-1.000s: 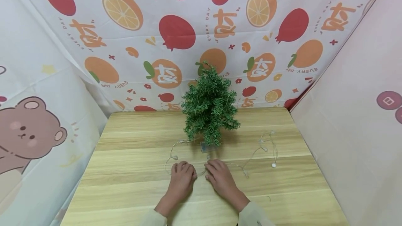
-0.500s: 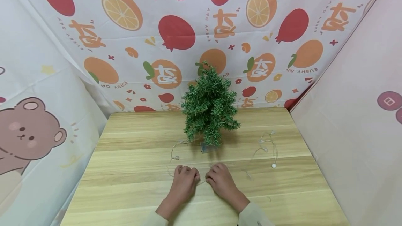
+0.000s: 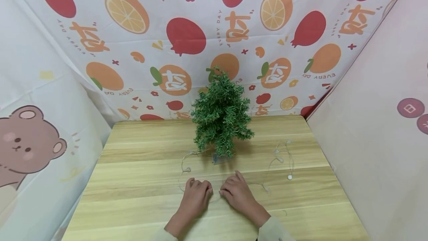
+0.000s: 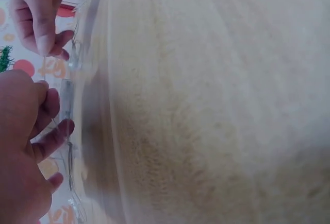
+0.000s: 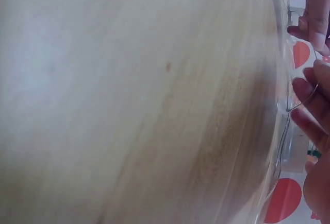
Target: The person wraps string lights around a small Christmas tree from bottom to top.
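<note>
A string of fairy lights on thin clear wire, with small bulbs, lies loosely curved across the wooden table. My left hand pinches the wire between thumb and fingertips, and my right hand pinches it a short way to the right. A short length of wire spans the gap between them. In the left wrist view the left hand is close and the right hand faces it. The right wrist view has wire looping at the fingers of the right hand. Part of the wire is hidden under both hands.
A small green artificial Christmas tree stands upright behind the hands, a pale bluish label or block at its foot. The string's other end curls at the right with a white bulb. A fruit-print cloth hangs behind the table.
Both hands have drawn back slightly toward the body, pulling the wire along with them. The right hand's fingers have shifted, one now raised. The tree stays where it was.
</note>
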Demonstrator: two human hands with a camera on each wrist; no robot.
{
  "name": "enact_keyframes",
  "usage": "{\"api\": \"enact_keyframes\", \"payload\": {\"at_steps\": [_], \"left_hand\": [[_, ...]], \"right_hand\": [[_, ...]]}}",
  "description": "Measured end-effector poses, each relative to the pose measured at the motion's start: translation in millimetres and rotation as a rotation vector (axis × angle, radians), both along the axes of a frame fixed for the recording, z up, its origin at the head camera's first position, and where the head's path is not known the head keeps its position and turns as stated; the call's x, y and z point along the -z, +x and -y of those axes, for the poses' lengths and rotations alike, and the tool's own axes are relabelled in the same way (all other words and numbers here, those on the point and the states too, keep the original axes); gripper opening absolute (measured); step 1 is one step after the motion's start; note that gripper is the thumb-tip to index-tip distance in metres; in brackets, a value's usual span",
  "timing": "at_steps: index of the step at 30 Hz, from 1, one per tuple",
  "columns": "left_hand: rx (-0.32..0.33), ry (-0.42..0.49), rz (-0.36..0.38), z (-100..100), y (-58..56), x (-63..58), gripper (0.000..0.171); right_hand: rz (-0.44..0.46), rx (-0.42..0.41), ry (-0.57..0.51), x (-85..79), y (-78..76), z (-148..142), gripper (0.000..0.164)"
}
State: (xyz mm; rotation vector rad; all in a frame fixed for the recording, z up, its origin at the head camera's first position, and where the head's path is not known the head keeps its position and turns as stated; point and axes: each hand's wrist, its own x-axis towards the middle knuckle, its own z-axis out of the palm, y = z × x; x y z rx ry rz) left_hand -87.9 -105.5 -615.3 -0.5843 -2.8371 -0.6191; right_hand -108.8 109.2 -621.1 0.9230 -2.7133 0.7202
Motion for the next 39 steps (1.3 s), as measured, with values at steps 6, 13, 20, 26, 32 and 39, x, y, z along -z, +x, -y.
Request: {"api": "enact_keyframes", "payload": {"at_steps": [6, 13, 20, 26, 32, 39], "left_hand": [[0.015, 0.01, -0.028, 0.2, -1.4, -5.8, 0.007], [0.037, 0.004, -0.05, -0.1, -1.6, -9.6, 0.01], [0.041, 0.036, -0.016, 0.1, -0.4, -8.7, 0.01], [0.047, 0.095, 0.087, 3.0, 2.1, -10.3, 0.009], [0.07, 0.114, 0.095, 6.8, 4.7, -10.9, 0.008], [0.065, 0.174, 0.036, 10.2, 6.1, -12.6, 0.005]], "right_hand": [[0.106, -0.056, 0.06, 0.7, 3.3, -4.3, 0.033], [0.029, -0.103, 0.086, 2.1, 6.5, -4.6, 0.017], [-0.095, -0.079, -0.014, -3.7, 3.8, -8.7, 0.011], [0.042, -0.05, -0.097, -12.0, 3.2, -16.4, 0.011], [0.194, -0.01, -0.18, -19.0, 3.9, -19.7, 0.016], [0.302, 0.072, -0.297, -29.1, 6.9, -26.1, 0.019]]}}
